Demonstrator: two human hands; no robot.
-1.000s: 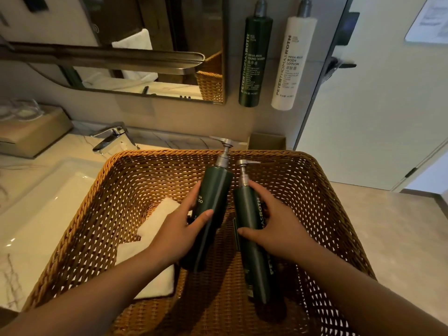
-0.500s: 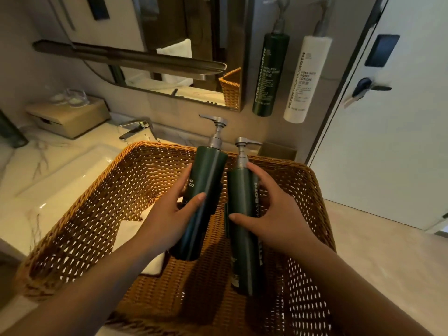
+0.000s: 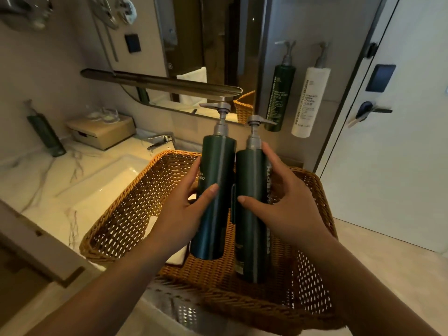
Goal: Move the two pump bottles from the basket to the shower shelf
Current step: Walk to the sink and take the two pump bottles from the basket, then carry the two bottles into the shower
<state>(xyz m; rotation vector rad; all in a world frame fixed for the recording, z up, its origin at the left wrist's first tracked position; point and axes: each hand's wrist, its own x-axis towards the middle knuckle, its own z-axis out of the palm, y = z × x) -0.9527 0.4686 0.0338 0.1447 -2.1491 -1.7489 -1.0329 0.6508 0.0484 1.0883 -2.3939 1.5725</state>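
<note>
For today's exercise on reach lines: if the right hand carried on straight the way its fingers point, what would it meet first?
The right hand, gripping its green pump bottle, points up and away. Likely first contact: the wall-mounted green bottle or the wall beside it, though depth is unclear.

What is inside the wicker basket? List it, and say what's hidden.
Inside the basket, a folded white cloth shows, mostly covered by the left hand. The two green pump bottles, held by both hands, hide the floor beneath.
</note>
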